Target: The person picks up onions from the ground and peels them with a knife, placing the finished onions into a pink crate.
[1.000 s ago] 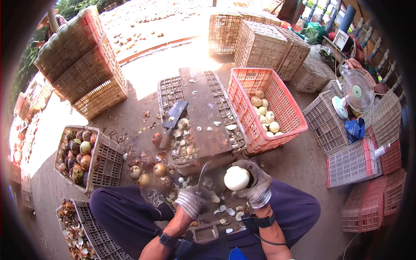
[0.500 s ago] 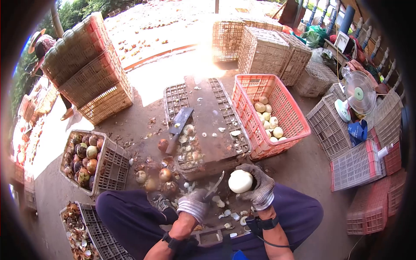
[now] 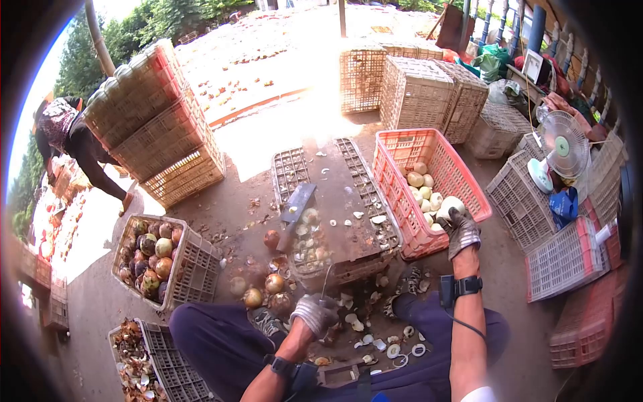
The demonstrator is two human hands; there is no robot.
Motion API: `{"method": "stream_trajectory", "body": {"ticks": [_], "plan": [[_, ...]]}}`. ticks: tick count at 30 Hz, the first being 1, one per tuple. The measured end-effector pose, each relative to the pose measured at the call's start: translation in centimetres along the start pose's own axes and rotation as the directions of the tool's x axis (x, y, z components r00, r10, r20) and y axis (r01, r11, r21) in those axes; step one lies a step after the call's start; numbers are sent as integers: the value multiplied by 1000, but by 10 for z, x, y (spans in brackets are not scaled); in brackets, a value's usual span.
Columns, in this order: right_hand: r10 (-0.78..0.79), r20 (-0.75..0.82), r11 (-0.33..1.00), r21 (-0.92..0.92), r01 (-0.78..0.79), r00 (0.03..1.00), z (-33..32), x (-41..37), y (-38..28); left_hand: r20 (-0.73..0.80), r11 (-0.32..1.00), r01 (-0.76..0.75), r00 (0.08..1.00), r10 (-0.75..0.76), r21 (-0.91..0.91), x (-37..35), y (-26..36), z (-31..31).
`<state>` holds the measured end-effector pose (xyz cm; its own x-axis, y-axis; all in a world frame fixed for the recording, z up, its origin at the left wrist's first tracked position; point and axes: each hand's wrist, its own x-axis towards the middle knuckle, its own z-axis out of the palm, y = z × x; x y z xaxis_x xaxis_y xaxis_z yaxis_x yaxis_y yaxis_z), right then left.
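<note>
Right hand [image 3: 461, 231], in a grey knit glove, fingers closed on a peeled white round fruit [image 3: 450, 206] just inside the near right corner of the red plastic lattice crate [image 3: 410, 144], beside other pale fruits [image 3: 420, 181]. Left hand [image 3: 315, 313], gloved, fingers wrapped round a thin-bladed knife [image 3: 326, 281], blade pointing up close to the knee. Probable risks: the smooth fruit slips and drops outside the rim; the raised, unwatched blade nicks the leg. Knife handle hidden inside the glove; the fruit's underside is covered; glare washes out the ground beyond.
</note>
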<state>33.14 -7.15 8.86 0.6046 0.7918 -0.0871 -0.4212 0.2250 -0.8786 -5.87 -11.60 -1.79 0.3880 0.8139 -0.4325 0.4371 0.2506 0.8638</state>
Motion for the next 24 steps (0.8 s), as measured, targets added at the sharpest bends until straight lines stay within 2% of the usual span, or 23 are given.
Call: {"method": "stream_trajectory", "body": {"ticks": [2,4,6,7,8,9,10,11,12,16,19,22,24], "plan": [[-28,-95,999,-47,24,995,-32,34,-4,-32,991,-137,990,137,12,20,-36,-1],[-35,-216,998,-56,24,976,-53,44,-8,-10,970,-82,996,86,227,18,-19,-6],[-36,-247,998,-51,24,968,-67,36,6,8,939,-102,994,106,329,20,-10,-8],[-36,-267,999,-44,25,963,-74,29,13,-25,961,-228,972,234,156,25,-29,-8],[64,-231,998,15,-62,971,-83,25,23,-59,932,-363,931,361,-22,31,-48,-8],[75,-204,997,24,-72,976,-83,19,27,-90,855,-487,873,479,-178,37,-66,-8],[84,-176,996,32,-80,981,-79,10,31,-99,854,-499,867,489,-148,33,-52,-11],[92,-145,996,36,-88,985,-72,1,35,-45,850,-276,957,287,-448,22,-26,-13],[102,-161,995,6,-102,982,-54,-8,29,11,709,-42,997,70,-703,11,1,-16],[135,-15,984,-113,-136,991,-10,-36,-1,-5,528,33,997,-71,-849,40,-42,-12],[135,110,983,-137,-119,985,5,-50,-20,8,506,60,995,-104,-860,43,-52,-9],[134,155,972,-211,-100,979,11,-66,-31,-81,389,-4,980,-182,-921,60,-88,1],[129,182,970,-229,-86,975,9,-79,-36,-26,361,37,985,-168,-932,55,-99,3]]}}
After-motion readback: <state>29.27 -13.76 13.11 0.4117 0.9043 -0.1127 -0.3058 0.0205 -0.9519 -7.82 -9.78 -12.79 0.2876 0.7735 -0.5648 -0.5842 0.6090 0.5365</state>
